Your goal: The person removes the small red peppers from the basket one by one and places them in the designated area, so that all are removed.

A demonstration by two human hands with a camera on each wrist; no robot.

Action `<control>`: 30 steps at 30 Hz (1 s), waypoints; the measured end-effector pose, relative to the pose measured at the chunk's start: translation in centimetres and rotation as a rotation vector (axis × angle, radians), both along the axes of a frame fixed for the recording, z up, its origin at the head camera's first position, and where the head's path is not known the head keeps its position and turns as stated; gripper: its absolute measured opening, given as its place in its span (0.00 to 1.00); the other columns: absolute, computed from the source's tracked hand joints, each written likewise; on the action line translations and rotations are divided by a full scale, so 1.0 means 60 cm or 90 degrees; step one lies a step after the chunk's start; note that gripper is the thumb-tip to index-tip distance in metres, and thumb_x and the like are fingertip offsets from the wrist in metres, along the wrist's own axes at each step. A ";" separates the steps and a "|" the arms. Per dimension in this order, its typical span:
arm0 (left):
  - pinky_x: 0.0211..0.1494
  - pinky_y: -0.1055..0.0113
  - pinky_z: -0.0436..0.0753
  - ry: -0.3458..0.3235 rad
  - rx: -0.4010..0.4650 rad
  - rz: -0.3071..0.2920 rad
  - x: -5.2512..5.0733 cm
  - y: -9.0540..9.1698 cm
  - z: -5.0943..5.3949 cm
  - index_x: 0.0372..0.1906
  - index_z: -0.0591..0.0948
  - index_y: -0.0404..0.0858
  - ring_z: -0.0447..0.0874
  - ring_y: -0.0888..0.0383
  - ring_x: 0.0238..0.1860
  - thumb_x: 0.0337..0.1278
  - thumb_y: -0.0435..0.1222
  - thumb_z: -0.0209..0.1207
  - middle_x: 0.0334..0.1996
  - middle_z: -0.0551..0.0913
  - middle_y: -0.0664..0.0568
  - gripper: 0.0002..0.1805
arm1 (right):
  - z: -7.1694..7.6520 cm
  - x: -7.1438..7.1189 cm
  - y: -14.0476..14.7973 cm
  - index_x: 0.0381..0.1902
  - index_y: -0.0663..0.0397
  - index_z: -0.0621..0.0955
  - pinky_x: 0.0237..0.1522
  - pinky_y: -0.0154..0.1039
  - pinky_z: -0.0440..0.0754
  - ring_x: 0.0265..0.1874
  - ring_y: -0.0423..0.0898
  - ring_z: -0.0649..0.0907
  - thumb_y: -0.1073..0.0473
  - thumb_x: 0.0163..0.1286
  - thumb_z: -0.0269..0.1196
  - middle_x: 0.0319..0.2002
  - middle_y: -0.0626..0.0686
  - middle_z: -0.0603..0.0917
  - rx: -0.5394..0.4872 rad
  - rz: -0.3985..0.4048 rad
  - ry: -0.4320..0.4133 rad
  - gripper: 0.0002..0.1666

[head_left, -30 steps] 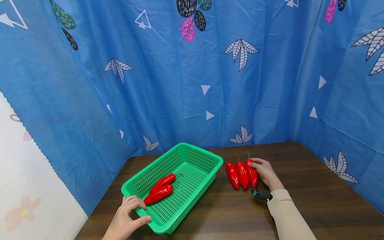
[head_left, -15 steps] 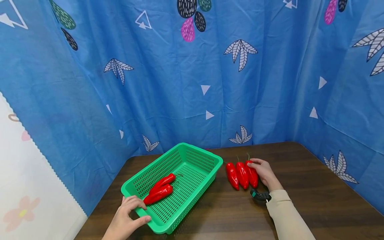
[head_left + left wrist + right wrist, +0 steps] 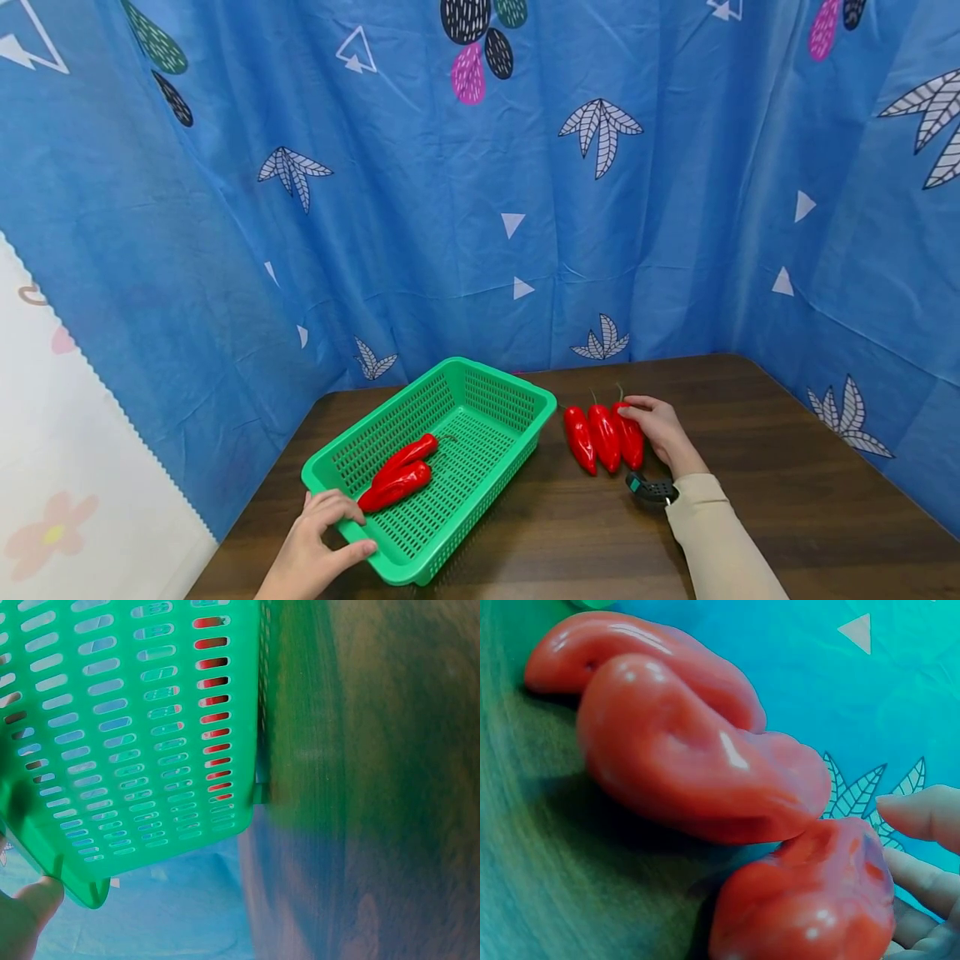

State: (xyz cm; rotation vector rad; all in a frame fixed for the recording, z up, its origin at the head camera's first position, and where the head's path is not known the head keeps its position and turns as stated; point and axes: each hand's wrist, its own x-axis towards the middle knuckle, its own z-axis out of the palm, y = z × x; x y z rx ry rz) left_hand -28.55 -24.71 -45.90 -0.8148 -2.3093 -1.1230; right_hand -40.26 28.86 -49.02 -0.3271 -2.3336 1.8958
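Note:
My left hand (image 3: 318,533) grips the near left rim of a green plastic basket (image 3: 480,492); in the left wrist view its thumb (image 3: 41,900) lies against the rim. Two glossy red peppers (image 3: 408,454) lie inside the basket near that hand. To the basket's right, three more red peppers lie side by side on the table: a left one (image 3: 580,442), a middle one (image 3: 604,437) and a right one (image 3: 630,440). My right hand (image 3: 663,429) is at the right pepper. In the right wrist view, its fingers (image 3: 922,885) touch that pepper's side while the thumb stands apart.
The dark wooden table (image 3: 570,542) runs up to a blue patterned curtain (image 3: 450,250) behind and at the right. A white cloth (image 3: 75,467) hangs at the left. A black band (image 3: 651,487) sits at my right wrist.
Both hands hold almost the same places. The right pepper and my right hand have shifted only very slightly; the basket stays where it was.

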 end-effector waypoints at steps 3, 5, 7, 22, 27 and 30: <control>0.56 0.13 0.47 0.000 0.002 -0.002 0.000 0.001 0.002 0.31 0.82 0.48 0.72 0.67 0.41 0.39 0.32 0.78 0.32 0.79 0.63 0.16 | 0.006 0.002 0.001 0.71 0.68 0.65 0.71 0.56 0.72 0.66 0.65 0.70 0.58 0.74 0.58 0.70 0.71 0.64 -0.003 -0.004 0.001 0.33; 0.56 0.13 0.46 -0.002 0.003 -0.004 0.000 0.002 0.002 0.31 0.82 0.48 0.72 0.67 0.41 0.39 0.32 0.77 0.32 0.78 0.63 0.16 | 0.011 0.002 0.001 0.72 0.67 0.64 0.73 0.57 0.70 0.67 0.65 0.69 0.58 0.74 0.57 0.71 0.71 0.64 -0.009 -0.006 0.001 0.34; 0.56 0.13 0.46 -0.002 0.002 -0.004 0.000 0.002 0.002 0.31 0.82 0.48 0.72 0.67 0.41 0.39 0.32 0.77 0.32 0.78 0.63 0.16 | 0.017 0.003 0.001 0.73 0.67 0.63 0.74 0.58 0.68 0.67 0.65 0.68 0.57 0.74 0.57 0.71 0.71 0.63 -0.018 -0.004 0.001 0.34; 0.57 0.15 0.49 -0.009 -0.005 0.002 0.001 0.003 0.004 0.31 0.82 0.49 0.72 0.67 0.41 0.40 0.33 0.78 0.31 0.78 0.64 0.16 | 0.087 0.018 -0.017 0.74 0.64 0.63 0.76 0.67 0.56 0.74 0.67 0.58 0.56 0.74 0.57 0.73 0.69 0.61 -0.044 0.003 0.028 0.35; 0.56 0.12 0.45 -0.020 -0.004 0.008 0.003 0.002 0.002 0.31 0.82 0.48 0.72 0.68 0.42 0.40 0.33 0.77 0.32 0.78 0.64 0.15 | 0.123 0.015 -0.045 0.74 0.63 0.63 0.77 0.63 0.58 0.73 0.65 0.61 0.57 0.75 0.58 0.73 0.68 0.62 -0.044 0.036 0.070 0.35; 0.56 0.13 0.47 -0.012 -0.006 0.009 0.002 0.001 0.001 0.31 0.82 0.48 0.72 0.68 0.41 0.40 0.33 0.78 0.31 0.78 0.65 0.16 | 0.148 0.011 -0.061 0.74 0.62 0.62 0.75 0.61 0.61 0.72 0.63 0.62 0.57 0.75 0.58 0.73 0.67 0.62 -0.050 0.061 0.090 0.35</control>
